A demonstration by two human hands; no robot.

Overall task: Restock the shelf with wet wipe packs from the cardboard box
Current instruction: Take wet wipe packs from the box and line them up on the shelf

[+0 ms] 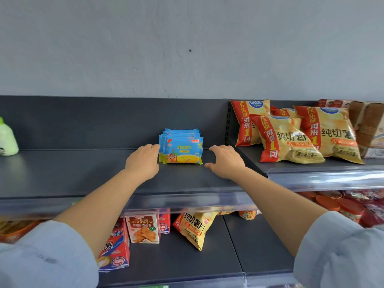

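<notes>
Wet wipe packs (181, 147): upright in a row on the dark shelf (83, 173).
Left hand (143, 161): fingers relaxed, touching the row's left side.
Right hand (225, 161): fingers spread wide, just beside the row, holding nothing.

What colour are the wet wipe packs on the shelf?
Blue, with a yellow band along the bottom, seen in the head view: wipe packs.

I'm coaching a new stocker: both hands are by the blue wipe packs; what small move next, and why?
Probably bring the right hand in against the wet wipe packs to square the row: the left hand touches their left edge, while the right is open and apart from them.
</notes>
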